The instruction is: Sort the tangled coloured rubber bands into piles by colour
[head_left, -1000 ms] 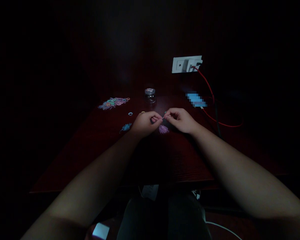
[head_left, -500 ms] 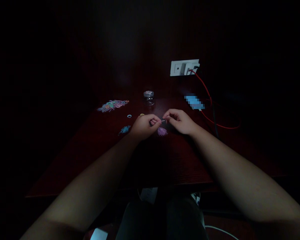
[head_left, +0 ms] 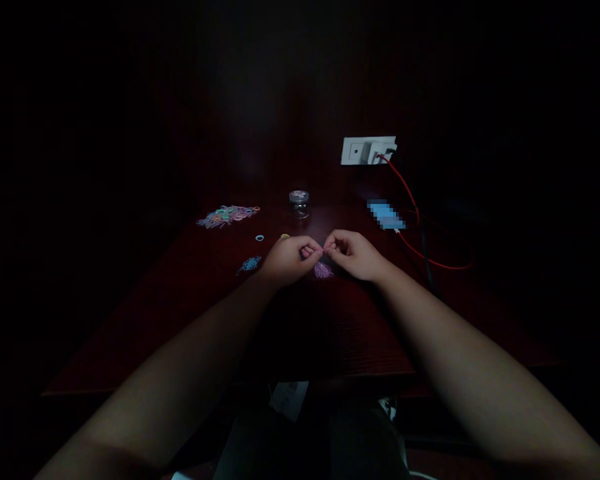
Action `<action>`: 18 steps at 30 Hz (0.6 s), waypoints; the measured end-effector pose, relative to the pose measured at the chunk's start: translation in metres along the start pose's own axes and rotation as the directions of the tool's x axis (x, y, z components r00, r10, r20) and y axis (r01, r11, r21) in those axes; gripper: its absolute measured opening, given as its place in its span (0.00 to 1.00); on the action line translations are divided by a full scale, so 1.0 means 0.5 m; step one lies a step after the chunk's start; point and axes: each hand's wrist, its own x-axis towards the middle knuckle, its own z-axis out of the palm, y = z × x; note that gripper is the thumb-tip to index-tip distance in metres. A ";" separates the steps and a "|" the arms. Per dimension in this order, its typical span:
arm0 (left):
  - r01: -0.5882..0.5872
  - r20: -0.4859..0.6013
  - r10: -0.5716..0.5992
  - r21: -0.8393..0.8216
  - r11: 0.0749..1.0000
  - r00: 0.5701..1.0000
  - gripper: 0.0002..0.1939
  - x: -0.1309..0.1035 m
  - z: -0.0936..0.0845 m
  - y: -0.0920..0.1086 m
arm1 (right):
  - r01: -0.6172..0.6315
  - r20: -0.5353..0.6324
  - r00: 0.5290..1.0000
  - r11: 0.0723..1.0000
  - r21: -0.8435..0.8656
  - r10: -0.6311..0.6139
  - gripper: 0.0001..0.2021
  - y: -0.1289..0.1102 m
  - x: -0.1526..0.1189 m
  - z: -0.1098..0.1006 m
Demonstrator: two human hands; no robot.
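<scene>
R fingers (head_left: 333, 253) nearer L fingers (head_left: 312, 257); jar (head_left: 299, 205) bhnd.

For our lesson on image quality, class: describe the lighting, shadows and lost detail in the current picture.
Head view: very dim, its sides sinking into black; head view: the left hand and right hand stand out, with dark shadow on the tabletop between the forearms; head view: strands in the purple pile are hard to separate.

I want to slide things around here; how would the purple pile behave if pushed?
The purple pile would probably spread or shed pieces, since it looks like loose, thin strands. Being small and fine-stranded, it's likely light. The slender pieces may flex easily.
</scene>
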 end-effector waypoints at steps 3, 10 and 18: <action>0.008 -0.004 -0.008 0.002 1.000 1.000 0.07 0.001 0.002 -0.006 | 0.007 0.000 1.000 1.000 -0.013 -0.007 0.05 0.001 -0.001 -0.001; 0.026 0.003 -0.026 0.011 1.000 1.000 0.09 0.004 0.004 -0.017 | -0.003 -0.017 1.000 0.996 -0.093 0.002 0.05 0.000 -0.004 -0.003; 0.098 0.061 -0.097 -0.021 0.995 0.993 0.08 0.002 0.004 0.007 | 0.001 -0.025 1.000 0.998 -0.064 -0.002 0.05 0.000 0.002 0.008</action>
